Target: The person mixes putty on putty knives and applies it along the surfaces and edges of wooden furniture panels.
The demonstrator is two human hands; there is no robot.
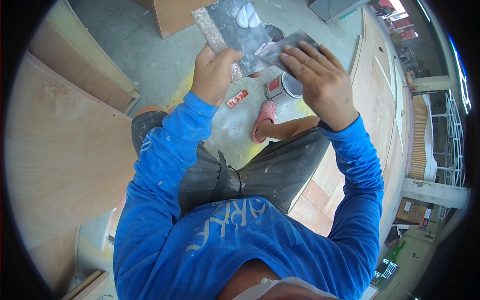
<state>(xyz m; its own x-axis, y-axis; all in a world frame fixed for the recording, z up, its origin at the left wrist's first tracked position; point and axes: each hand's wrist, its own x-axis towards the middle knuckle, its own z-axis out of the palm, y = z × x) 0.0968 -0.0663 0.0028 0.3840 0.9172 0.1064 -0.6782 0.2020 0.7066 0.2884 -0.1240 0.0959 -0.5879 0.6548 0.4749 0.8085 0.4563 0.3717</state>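
Note:
My left hand grips a flat grey metal plate that is held up in front of me, with a dab of white putty near its top edge. My right hand holds a thin metal scraper blade, and the blade's edge rests against the right side of the plate. Both arms wear bright blue sleeves. Below the hands on the concrete floor stands an open round tin with a red and white label.
A large plywood panel leans at my left, and more wooden panels lie at my right. A small red packet lies on the concrete floor. My foot wears a pink clog. Railings and stairs show far right.

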